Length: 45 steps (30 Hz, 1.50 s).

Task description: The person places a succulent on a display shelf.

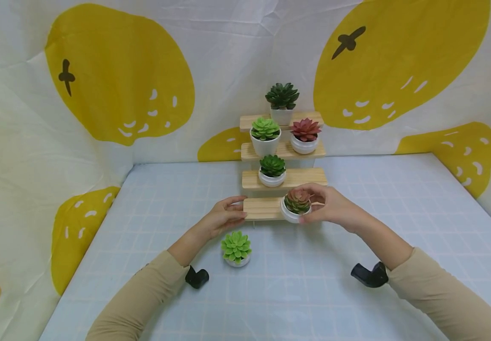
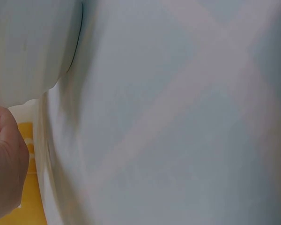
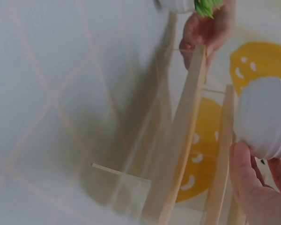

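Note:
My right hand grips a potted succulent with reddish-green leaves. Its white pot is tilted, held over the right part of the lowest wooden step in the head view. My left hand holds the left end of that step, thumb in front and fingers behind. The step belongs to a tiered wooden plant stand with clear side supports. In the left wrist view only part of the left hand shows at the edge. A bright green succulent in a white pot stands on the table, near the left forearm.
Higher steps carry a dark green succulent at the top, a light green one and a red one below it, then a green one. Behind the stand hangs a white cloth with yellow fruit prints. A pale checked cloth covers the table.

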Tool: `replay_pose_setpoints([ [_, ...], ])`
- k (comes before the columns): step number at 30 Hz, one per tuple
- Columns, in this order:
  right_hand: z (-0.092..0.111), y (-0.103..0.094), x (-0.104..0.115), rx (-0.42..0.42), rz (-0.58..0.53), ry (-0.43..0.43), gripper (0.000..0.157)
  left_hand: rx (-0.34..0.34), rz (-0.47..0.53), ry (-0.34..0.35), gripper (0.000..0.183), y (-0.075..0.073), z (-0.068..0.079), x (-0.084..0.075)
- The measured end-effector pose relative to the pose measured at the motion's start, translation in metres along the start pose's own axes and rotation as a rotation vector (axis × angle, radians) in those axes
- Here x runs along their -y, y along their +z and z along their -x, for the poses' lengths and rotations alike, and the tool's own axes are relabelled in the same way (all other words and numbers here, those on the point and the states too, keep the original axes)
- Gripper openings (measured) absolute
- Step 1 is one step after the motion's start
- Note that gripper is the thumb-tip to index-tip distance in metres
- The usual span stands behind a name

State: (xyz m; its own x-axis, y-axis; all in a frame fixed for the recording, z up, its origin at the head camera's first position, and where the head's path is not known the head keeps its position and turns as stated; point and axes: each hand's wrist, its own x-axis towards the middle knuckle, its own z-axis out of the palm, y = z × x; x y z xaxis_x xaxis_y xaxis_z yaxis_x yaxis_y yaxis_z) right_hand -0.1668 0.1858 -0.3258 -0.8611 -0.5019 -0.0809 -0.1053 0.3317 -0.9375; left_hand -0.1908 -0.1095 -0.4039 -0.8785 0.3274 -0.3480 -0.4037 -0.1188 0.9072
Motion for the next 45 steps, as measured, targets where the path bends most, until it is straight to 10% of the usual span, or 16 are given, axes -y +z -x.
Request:
replay_pose_setpoints([
  [45,-0.027,-0.03,0.009,-0.206,0.037,0.112,0.066,0.0,0.021,-0.017,0.06,0.001,0.001,-0.002],
])
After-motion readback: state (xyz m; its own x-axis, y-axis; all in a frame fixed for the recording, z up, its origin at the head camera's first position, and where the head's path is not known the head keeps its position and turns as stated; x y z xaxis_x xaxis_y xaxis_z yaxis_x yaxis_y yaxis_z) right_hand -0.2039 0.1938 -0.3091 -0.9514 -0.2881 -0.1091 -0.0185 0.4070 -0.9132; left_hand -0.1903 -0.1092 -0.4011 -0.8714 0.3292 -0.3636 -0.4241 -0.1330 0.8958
